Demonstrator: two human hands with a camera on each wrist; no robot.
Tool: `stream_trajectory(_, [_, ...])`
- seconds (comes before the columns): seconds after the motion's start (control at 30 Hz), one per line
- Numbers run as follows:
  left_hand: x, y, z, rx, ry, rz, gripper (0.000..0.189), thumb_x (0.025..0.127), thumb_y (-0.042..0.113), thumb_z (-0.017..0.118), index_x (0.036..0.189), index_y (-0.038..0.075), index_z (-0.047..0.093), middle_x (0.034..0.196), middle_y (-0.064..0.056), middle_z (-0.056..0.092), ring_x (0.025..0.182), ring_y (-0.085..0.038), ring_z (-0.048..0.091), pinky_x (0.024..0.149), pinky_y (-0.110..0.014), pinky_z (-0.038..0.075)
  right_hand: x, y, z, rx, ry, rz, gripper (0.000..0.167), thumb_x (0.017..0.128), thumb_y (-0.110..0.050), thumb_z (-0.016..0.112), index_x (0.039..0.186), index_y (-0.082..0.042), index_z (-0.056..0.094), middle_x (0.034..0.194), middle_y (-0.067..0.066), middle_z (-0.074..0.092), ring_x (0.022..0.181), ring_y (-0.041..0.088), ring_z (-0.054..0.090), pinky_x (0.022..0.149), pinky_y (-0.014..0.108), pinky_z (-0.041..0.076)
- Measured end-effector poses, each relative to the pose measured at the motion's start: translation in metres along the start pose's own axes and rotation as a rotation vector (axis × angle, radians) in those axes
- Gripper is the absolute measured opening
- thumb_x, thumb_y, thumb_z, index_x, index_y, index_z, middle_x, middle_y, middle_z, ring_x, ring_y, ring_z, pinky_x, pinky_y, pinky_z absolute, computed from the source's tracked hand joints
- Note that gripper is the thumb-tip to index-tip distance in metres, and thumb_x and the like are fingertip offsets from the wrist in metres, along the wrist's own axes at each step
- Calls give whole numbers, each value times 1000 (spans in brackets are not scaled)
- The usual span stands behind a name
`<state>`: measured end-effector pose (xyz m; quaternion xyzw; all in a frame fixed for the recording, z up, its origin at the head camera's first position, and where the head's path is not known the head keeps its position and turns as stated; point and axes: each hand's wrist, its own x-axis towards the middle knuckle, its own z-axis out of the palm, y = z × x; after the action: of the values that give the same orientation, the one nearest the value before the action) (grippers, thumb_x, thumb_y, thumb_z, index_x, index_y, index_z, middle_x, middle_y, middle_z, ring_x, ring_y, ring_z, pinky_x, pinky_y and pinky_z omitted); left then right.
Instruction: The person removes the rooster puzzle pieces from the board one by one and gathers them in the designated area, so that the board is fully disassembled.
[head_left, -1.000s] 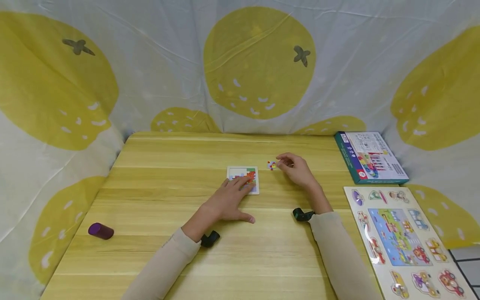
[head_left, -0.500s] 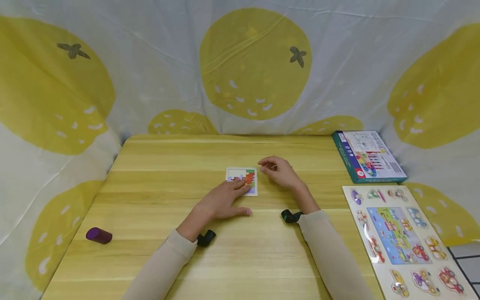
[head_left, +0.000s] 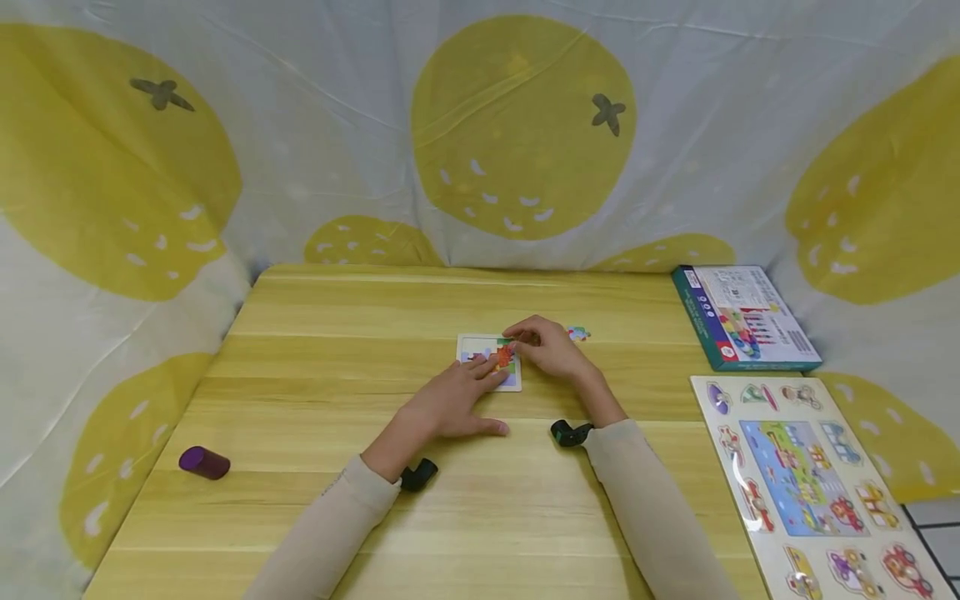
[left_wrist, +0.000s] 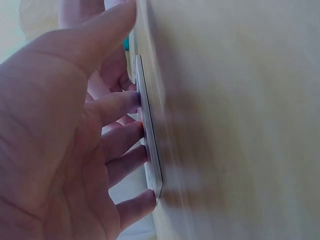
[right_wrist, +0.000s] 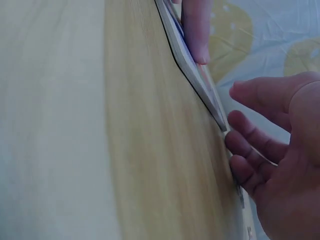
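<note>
**Right hand crosses to the puzzle board**

The right hand (head_left: 551,348) has come left from the loose pieces (head_left: 577,334), fingertips pinching what looks like a piece at the small puzzle board (head_left: 487,343) mid-counter. The left hand (head_left: 450,400) keeps flat fingers pressing the board.

A pale wooden surface (head_left: 315,350) stood under even light, hemmed on three sides by a white cloth (head_left: 712,125) printed with big yellow fruit; grey floor tiles (head_left: 937,525) showed at one corner.
</note>
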<state>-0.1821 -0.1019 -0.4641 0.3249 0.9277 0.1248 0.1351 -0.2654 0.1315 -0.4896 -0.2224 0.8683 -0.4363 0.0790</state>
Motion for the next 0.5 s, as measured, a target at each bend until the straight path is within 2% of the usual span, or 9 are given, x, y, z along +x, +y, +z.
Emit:
stream_trajectory(0.2, [-1,1,1,31,-11,0,102,85,75,66,163,18,33,172,-7,22,159,-30,23,126,-57,24,3,0,5,4,-17,5,25,100,-15,67,123,-14,76,116,8,69,100,22,63,90,40,51])
stream_trajectory(0.5, [-1,0,1,26,-4,0,102,85,74,67,163,17,33,172,-6,22,159,-31,22,126,-58,25,5,0,8,-15,-15,-33,20,99,-14,67,115,-14,78,114,8,68,98,21,60,88,37,49])
